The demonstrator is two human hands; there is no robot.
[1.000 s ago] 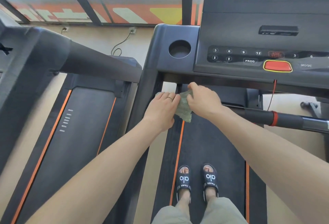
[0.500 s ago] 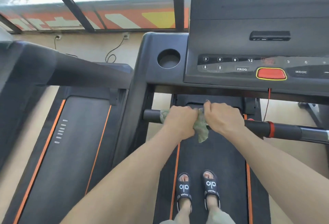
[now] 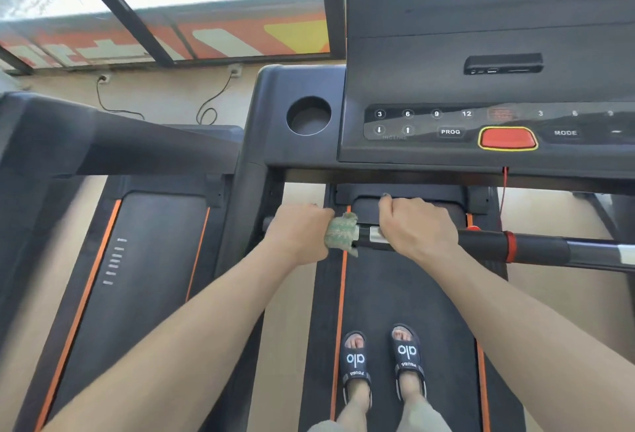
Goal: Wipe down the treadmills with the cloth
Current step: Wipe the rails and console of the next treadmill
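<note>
I stand on the belt (image 3: 409, 294) of a black treadmill whose console (image 3: 481, 129) fills the upper right. A black handlebar (image 3: 536, 248) with a silver sensor section runs across below the console. My left hand (image 3: 299, 234) is closed around a green cloth (image 3: 340, 234) wrapped on the left part of the bar. My right hand (image 3: 417, 229) grips the bar just right of the cloth, over the silver section. A second treadmill (image 3: 144, 260) with orange stripes lies to the left.
The console has a round cup holder (image 3: 308, 115), a red stop button (image 3: 507, 138) and a red safety cord (image 3: 504, 191). Power cables (image 3: 209, 105) hang from wall sockets under the window. My feet in black slides (image 3: 381, 363) rest on the belt.
My hands have drawn apart along the handlebar: the left with the cloth went left, the right stayed on the bar, baring the silver section. The camera tilted slightly down.
</note>
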